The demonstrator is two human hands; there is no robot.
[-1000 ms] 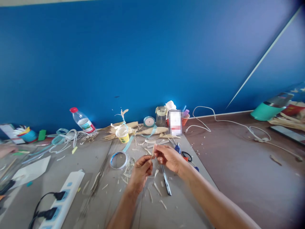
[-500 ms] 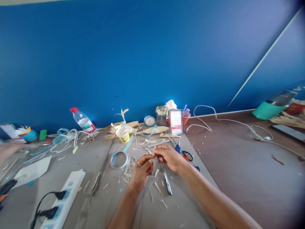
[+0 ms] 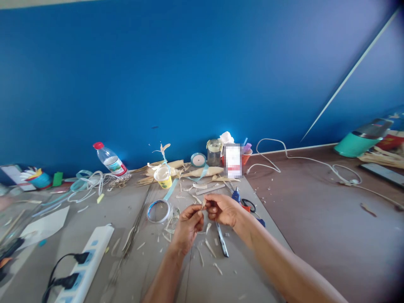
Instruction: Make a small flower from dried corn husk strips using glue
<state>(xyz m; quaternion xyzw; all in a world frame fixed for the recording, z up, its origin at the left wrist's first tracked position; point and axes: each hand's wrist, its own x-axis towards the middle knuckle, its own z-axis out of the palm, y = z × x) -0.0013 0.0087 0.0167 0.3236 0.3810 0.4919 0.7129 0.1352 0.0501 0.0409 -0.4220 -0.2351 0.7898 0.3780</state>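
Note:
Both hands meet over the middle of the table around a small pale piece of dried husk (image 3: 203, 204). My left hand (image 3: 188, 225) pinches its lower end between thumb and forefinger. From the right, my right hand (image 3: 223, 210) pinches its upper part with the fingertips. The piece is small and partly covered by fingers. Below the right hand lies a pen (image 3: 222, 242). Loose husk strips (image 3: 210, 248) are scattered around it. Left of my hands a roll of tape (image 3: 158, 211) lies flat, and a yellow-white cup (image 3: 163, 179) stands behind it.
A white power strip (image 3: 90, 259) with black plugs lies front left, beside thin wires (image 3: 134, 229). Scissors (image 3: 248, 205) and a blue glue gun (image 3: 235, 195) are right of my hands. A bottle (image 3: 112, 162) and a glass jar (image 3: 214, 153) stand near the wall. Another person's blurred hand (image 3: 4, 203) shows far left.
My right hand's fingers have shifted slightly on the husk piece, while my left hand stays nearly still. The other person's hand has drawn back toward the left edge.

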